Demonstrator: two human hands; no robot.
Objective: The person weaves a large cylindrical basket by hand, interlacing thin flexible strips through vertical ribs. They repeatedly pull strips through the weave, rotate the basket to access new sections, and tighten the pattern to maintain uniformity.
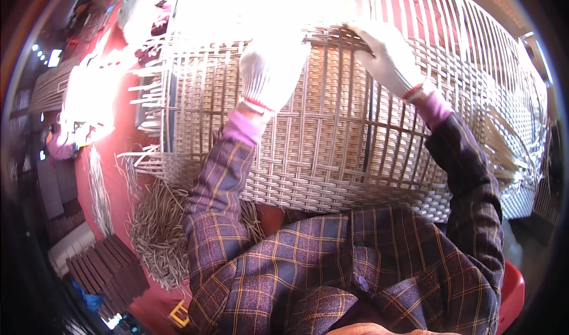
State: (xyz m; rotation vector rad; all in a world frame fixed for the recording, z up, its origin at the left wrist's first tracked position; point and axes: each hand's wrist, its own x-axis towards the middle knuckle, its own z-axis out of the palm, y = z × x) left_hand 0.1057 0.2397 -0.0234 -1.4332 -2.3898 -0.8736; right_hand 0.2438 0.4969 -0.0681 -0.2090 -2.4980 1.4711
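A large woven wicker panel [332,151] of pale grey-tan strips lies in front of me, its upper part washed out by sunlight. My left hand [269,68], in a white knit glove, rests flat on the weave near the panel's upper middle. My right hand [388,53], also gloved in white, grips the panel's upper woven edge, fingers curled over a strip. Both forearms wear a purple plaid shirt with pink cuffs. Loose strip ends [145,98] stick out from the panel's left side.
A pile of cut wicker strips [157,234] lies on the red floor at lower left, next to stacked dark slats [106,270]. Another wicker frame with upright ribs [450,21] stands behind. Loose strips [510,151] hang at right. A red seat edge [512,287] shows at lower right.
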